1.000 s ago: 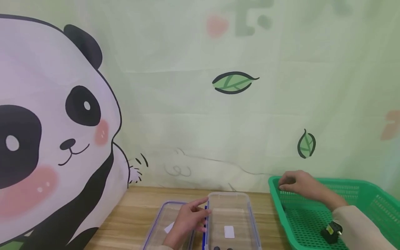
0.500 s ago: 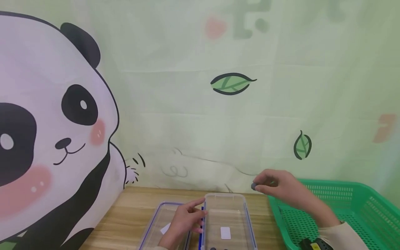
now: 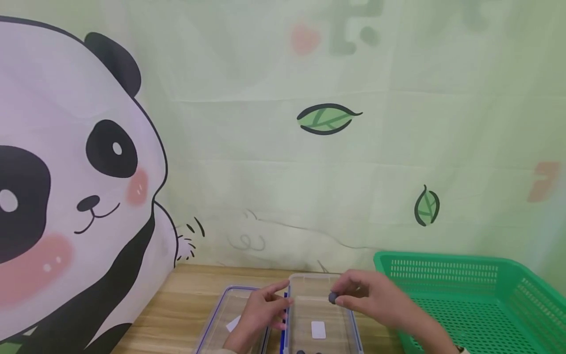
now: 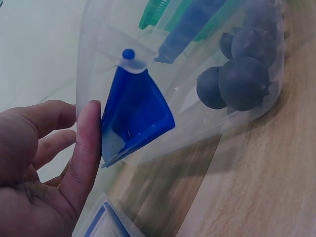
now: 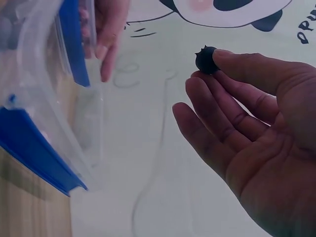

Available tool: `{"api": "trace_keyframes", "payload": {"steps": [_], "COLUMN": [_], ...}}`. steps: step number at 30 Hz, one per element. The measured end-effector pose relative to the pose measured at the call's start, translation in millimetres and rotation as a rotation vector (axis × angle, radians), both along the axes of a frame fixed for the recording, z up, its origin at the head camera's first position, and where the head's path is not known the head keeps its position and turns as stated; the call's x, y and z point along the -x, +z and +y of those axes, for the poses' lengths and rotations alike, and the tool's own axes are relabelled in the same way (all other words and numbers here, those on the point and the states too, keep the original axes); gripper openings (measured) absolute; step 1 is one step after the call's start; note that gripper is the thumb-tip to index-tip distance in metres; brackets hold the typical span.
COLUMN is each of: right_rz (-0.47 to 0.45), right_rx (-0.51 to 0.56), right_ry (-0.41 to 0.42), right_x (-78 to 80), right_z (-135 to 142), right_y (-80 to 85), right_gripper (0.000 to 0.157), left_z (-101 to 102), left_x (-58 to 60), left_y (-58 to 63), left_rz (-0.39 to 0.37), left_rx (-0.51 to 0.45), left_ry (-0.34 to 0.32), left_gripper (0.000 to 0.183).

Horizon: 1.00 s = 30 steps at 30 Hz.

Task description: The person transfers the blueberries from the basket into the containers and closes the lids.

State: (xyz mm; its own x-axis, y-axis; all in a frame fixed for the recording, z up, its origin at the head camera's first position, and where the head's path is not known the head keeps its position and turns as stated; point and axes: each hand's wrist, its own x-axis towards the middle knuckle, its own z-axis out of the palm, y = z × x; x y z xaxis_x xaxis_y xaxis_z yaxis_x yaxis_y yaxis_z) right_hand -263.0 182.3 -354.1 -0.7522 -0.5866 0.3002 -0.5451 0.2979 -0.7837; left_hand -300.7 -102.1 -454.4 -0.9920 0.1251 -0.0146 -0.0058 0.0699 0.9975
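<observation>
A dark blueberry [image 3: 333, 298] is pinched between the thumb and fingertips of my right hand [image 3: 376, 300], above the right side of a clear plastic box [image 3: 323, 280]. In the right wrist view the blueberry [image 5: 206, 60] shows its crown. My left hand [image 3: 263, 312] holds the box's left rim beside a blue latch. In the left wrist view the thumb of that hand [image 4: 44, 163] lies against the open blue latch [image 4: 138, 106]. Several blueberries [image 4: 244, 81] rest at the bottom of the box; in the head view only the tops of two show at the lower edge.
A green basket [image 3: 442, 255] stands to the right of the box. A clear lid with a blue rim [image 3: 227, 295] lies to the left, partly behind my left hand. A white label [image 3: 318, 330] shows in the box. A printed curtain hangs behind the wooden table [image 3: 194, 280].
My right hand came out of the green basket with a blueberry and moved left and down, over the clear box. My left hand stayed at the box's rim.
</observation>
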Motion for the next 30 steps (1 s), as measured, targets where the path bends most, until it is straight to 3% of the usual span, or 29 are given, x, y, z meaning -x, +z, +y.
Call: {"api": "trace_keyframes", "payload": {"steps": [10, 17, 30], "right_rz": [-0.11, -0.177, -0.129], "right_rx": [-0.113, -0.27, -0.394], "right_ry": [0.071, 0.031, 0.048], "right_x": [0.5, 0.8, 0.8], "right_z": [-15, -23, -25], "right_y": [-20.3, -31.6, -43.0], "right_gripper": [0.007, 0.008, 0.009], "left_z": [0, -1, -1], "left_x": [0.8, -1.1, 0.5], "left_y": [-1.1, 0.3, -2.7], "left_rz": [0.012, 0.025, 0.045], "left_rx": [-0.01, -0.01, -0.041], "left_ry": [-0.018, -0.023, -0.045], "left_gripper": [0.057, 0.058, 0.059]}}
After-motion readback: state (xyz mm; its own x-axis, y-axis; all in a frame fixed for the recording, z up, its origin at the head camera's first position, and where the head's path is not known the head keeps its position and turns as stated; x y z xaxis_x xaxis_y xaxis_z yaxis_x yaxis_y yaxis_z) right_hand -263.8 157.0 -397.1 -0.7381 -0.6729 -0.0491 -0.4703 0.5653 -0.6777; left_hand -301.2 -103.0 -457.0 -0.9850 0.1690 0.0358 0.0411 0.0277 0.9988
